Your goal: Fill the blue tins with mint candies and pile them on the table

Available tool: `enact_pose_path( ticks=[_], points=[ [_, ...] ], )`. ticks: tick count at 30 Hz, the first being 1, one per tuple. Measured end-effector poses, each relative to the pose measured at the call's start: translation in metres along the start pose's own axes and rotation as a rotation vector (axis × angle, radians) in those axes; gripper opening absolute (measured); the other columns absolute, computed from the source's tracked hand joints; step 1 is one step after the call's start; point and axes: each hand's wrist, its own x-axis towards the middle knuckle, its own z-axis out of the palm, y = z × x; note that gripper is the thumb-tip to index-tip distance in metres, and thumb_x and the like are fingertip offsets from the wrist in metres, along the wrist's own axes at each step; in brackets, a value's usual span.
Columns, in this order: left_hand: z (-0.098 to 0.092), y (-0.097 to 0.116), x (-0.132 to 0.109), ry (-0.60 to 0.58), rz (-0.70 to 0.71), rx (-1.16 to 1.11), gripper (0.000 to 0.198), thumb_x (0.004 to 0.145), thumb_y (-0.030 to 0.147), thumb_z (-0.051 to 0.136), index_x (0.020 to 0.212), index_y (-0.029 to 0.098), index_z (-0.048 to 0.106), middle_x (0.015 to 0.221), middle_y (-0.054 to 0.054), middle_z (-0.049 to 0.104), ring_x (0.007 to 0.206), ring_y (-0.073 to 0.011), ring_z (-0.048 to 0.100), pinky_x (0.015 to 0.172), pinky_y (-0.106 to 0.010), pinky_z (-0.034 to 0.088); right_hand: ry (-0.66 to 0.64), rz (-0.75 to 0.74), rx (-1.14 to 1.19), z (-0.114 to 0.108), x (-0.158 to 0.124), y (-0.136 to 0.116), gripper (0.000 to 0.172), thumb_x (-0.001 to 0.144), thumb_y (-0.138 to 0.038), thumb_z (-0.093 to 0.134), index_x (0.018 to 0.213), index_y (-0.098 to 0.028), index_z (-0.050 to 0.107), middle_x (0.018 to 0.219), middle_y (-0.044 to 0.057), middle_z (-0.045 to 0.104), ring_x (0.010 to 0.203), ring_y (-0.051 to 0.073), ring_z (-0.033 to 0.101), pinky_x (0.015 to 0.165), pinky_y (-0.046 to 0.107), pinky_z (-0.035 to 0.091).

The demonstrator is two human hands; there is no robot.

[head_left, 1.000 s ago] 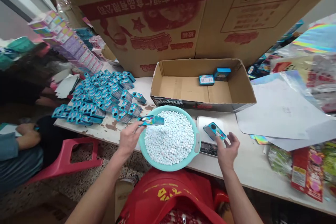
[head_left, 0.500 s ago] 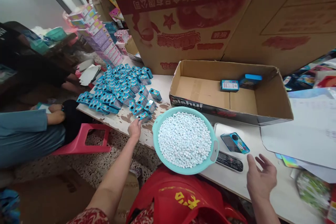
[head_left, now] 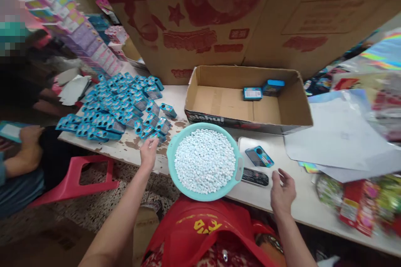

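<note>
My left hand (head_left: 148, 153) is at the table's front edge, its fingertips at the nearest of many small blue boxes (head_left: 109, 104); whether it grips one cannot be made out. To its right, a teal basin (head_left: 240, 169) holds small pale candies (head_left: 205, 160). My right hand (head_left: 282, 190) hovers over the table with its fingers apart and nothing in them. Just up and left of it, a single blue box (head_left: 259, 157) lies tilted on a white scale (head_left: 242, 144). A dark device (head_left: 255, 177) sits between the scale and the table's edge.
An open carton (head_left: 203, 117) with two blue boxes (head_left: 252, 93) stands behind the basin, before a large cardboard box (head_left: 219, 16). White sheets (head_left: 341, 133) and colourful packets (head_left: 360, 208) lie at right. A red stool (head_left: 72, 179) and a person's arm (head_left: 26, 154) are at left.
The view has shifted, moving the scene leftward in the picture. My left hand stays near the closest blue boxes, and my right hand remains raised beside the scale.
</note>
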Motion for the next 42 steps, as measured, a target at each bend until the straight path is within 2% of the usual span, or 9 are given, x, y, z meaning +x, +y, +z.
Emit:
enact_pose_path(
  ticks=[8, 12, 15, 17, 22, 27, 34, 37, 42],
  points=[
    [0.079, 0.082, -0.064, -0.489, 0.31, 0.045, 0.022, 0.083, 0.039, 0.051, 0.079, 0.021, 0.063, 0.081, -0.002, 0.066, 0.08, -0.0186, 0.058, 0.078, -0.03, 0.043, 0.036, 0.01, 0.064, -0.003, 0.002, 0.014, 0.052, 0.072, -0.055, 0.056, 0.101, -0.012, 0.058, 0.101, 0.013, 0.062, 0.092, 0.021, 0.057, 0.081, 0.037, 0.046],
    [0.111, 0.105, -0.09, -0.739, 0.653, 0.289, 0.03, 0.086, 0.043, 0.049, 0.103, 0.022, 0.062, 0.109, -0.007, 0.063, 0.105, -0.024, 0.052, 0.091, -0.037, 0.039, 0.051, 0.008, 0.082, -0.009, -0.001, 0.018, 0.049, 0.075, -0.052, 0.055, 0.102, -0.012, 0.056, 0.106, 0.015, 0.061, 0.097, 0.022, 0.057, 0.083, 0.039, 0.046],
    [0.121, 0.112, -0.101, -0.787, 0.729, 0.465, 0.035, 0.087, 0.046, 0.047, 0.105, 0.02, 0.06, 0.11, -0.011, 0.059, 0.105, -0.0269, 0.05, 0.09, -0.04, 0.039, 0.012, -0.039, 0.114, 0.0, 0.0, 0.013, 0.052, 0.074, -0.051, 0.057, 0.11, -0.013, 0.053, 0.115, 0.015, 0.058, 0.105, 0.022, 0.055, 0.087, 0.038, 0.046],
    [0.121, 0.112, -0.102, -0.81, 0.674, 0.443, 0.029, 0.086, 0.042, 0.049, 0.099, 0.019, 0.061, 0.104, -0.01, 0.059, 0.1, -0.0262, 0.052, 0.088, -0.039, 0.04, -0.046, -0.116, 0.118, 0.013, 0.005, 0.006, 0.061, 0.068, -0.049, 0.065, 0.116, -0.015, 0.05, 0.122, 0.014, 0.054, 0.111, 0.022, 0.052, 0.09, 0.037, 0.045],
    [0.116, 0.105, -0.092, -0.776, 0.133, -0.054, 0.019, 0.07, 0.03, 0.066, 0.061, 0.02, 0.053, 0.07, -0.002, 0.056, 0.081, -0.0211, 0.057, 0.074, -0.029, 0.042, -0.129, -0.151, 0.085, 0.043, 0.022, -0.024, 0.054, 0.064, -0.049, 0.067, 0.105, -0.015, 0.056, 0.104, 0.009, 0.062, 0.093, 0.022, 0.058, 0.088, 0.04, 0.045],
    [0.103, 0.11, -0.078, -0.704, -0.132, -0.283, 0.034, 0.074, 0.048, 0.053, 0.057, 0.02, 0.044, 0.053, 0.002, 0.045, 0.046, -0.0111, 0.044, 0.044, -0.023, 0.035, -0.106, -0.246, 0.112, 0.027, 0.008, -0.076, 0.049, 0.066, -0.047, 0.072, 0.104, -0.018, 0.058, 0.096, 0.004, 0.063, 0.083, 0.019, 0.06, 0.078, 0.036, 0.049],
    [0.059, 0.163, -0.076, -0.766, -0.482, -1.01, 0.027, 0.068, 0.043, 0.055, 0.064, 0.019, 0.044, 0.055, 0.003, 0.044, 0.037, -0.0049, 0.035, 0.032, -0.018, 0.022, -0.539, -0.719, -0.02, 0.042, -0.053, -0.112, 0.03, 0.078, -0.034, 0.067, 0.104, -0.022, 0.06, 0.093, 0.005, 0.063, 0.087, 0.021, 0.06, 0.077, 0.035, 0.049],
    [0.054, 0.181, -0.087, -0.661, -0.427, -1.179, 0.025, 0.069, 0.038, 0.058, 0.062, 0.019, 0.044, 0.054, 0.004, 0.043, 0.04, -0.006, 0.042, 0.036, -0.018, 0.031, -0.606, -0.789, -0.103, 0.062, -0.068, -0.107, 0.028, 0.079, -0.031, 0.065, 0.105, -0.021, 0.059, 0.093, 0.006, 0.064, 0.09, 0.024, 0.059, 0.078, 0.037, 0.048],
    [0.062, 0.184, -0.098, -0.464, -0.302, -1.057, 0.024, 0.074, 0.037, 0.057, 0.064, 0.018, 0.046, 0.062, 0.003, 0.051, 0.056, -0.0105, 0.057, 0.055, -0.023, 0.047, -0.661, -0.826, -0.21, 0.07, -0.073, -0.109, 0.025, 0.081, -0.027, 0.062, 0.105, -0.022, 0.059, 0.094, 0.007, 0.063, 0.09, 0.026, 0.057, 0.076, 0.038, 0.047]
  ],
)
